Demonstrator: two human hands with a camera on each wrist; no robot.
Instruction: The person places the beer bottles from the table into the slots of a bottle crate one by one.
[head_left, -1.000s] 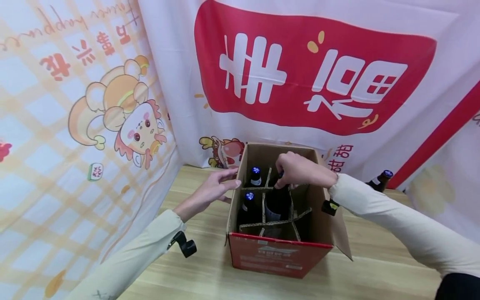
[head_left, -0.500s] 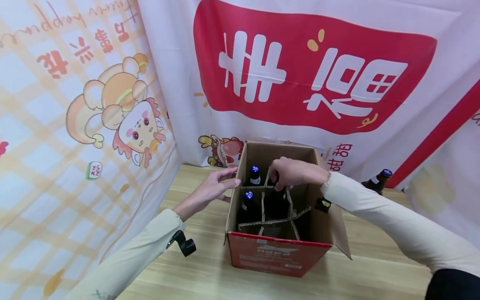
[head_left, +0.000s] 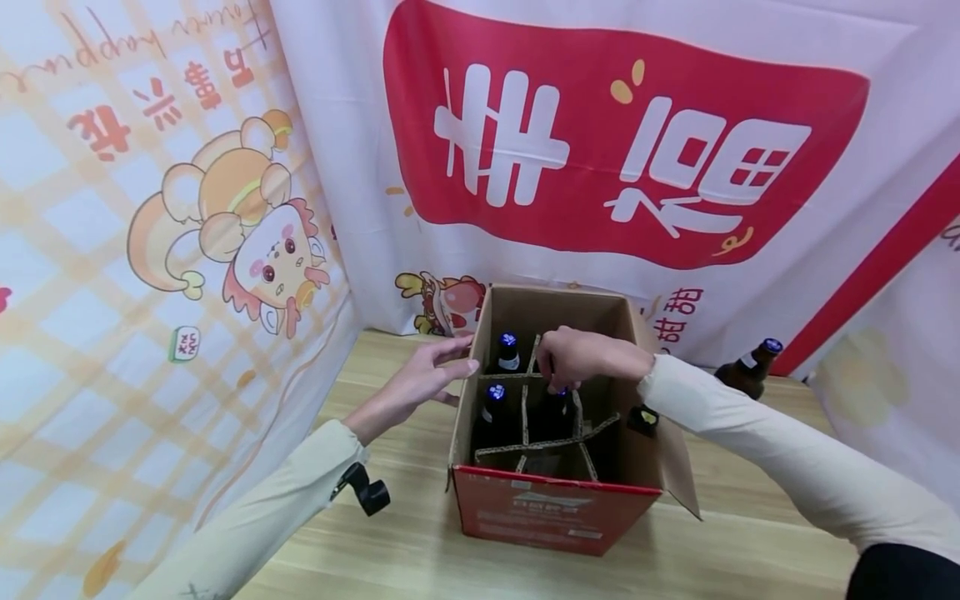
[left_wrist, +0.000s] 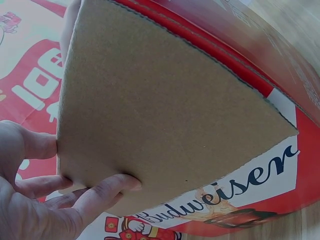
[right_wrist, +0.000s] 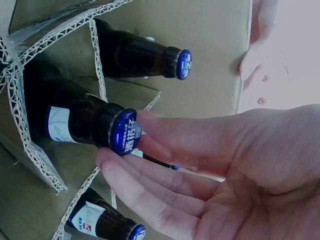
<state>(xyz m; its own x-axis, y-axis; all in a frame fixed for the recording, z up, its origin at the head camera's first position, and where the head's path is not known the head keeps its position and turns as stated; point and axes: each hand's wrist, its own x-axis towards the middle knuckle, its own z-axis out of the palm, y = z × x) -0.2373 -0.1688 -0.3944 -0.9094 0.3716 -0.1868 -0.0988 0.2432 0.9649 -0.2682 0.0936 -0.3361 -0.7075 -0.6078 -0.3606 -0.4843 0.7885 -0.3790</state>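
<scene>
Bottle (right_wrist: 82,120) stands upright inside carton (head_left: 540,512), long axis rising to right hand (head_left: 581,354) | right hand nearer: fingers loosely extended around cap (right_wrist: 122,132), contact unclear | left hand (head_left: 427,379): relaxed, fingers against carton's left flap (left_wrist: 175,100)

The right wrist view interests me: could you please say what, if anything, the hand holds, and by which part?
The right hand has fingertips at the cap of a bottle; whether it grips that cap cannot be told.
</scene>
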